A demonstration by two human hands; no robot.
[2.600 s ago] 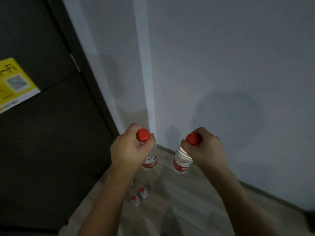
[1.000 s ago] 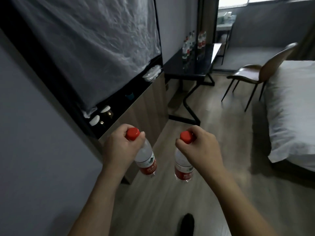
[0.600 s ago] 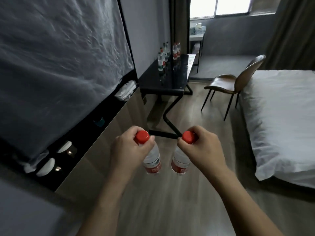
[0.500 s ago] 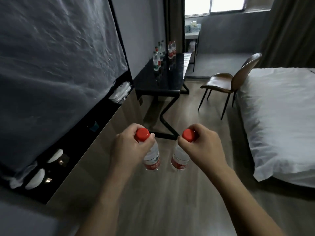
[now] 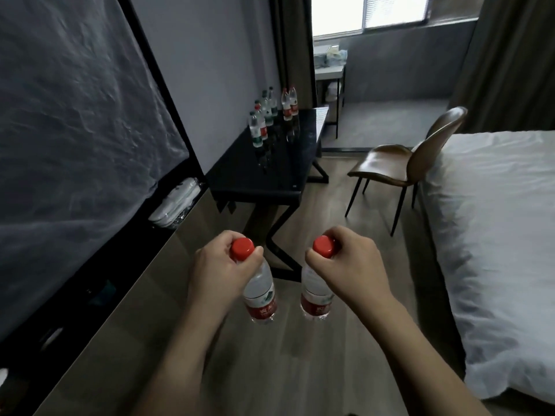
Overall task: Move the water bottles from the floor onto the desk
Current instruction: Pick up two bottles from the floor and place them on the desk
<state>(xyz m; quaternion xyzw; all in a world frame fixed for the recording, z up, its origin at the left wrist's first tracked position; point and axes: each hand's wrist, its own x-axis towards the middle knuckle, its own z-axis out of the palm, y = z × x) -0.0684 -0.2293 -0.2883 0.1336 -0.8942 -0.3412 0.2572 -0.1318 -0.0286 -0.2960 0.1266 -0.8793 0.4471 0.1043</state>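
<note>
Low in the middle of the frame, the left hand (image 5: 220, 267) gripped a bottle (image 5: 259, 291) by its neck, fingers (image 5: 255, 256) curled under the red cap (image 5: 242, 248). Just right of it, the right hand (image 5: 345, 267) held a second bottle (image 5: 315, 294) the same way, fingers clenched around the neck below its cap (image 5: 323, 246). Both bottles hung clear of the wooden floor (image 5: 300, 355), near each other but apart.

Above them, at mid-frame, stood the black counter (image 5: 264, 172), well apart from the hands. Several bottles (image 5: 271, 114) were already upright at its far end, near the wall; their exact count was hard to tell. That part of the job looked done.

What remained, as a judgement: carrying this pair across the floor and setting them down on the counter's bare near part. Whether more bottles were left on the floor could not be told, since none showed on the visible boards.

A chair (image 5: 402, 163) stood right of the counter, and a bed (image 5: 492, 235) filled the right side of the frame.
</note>
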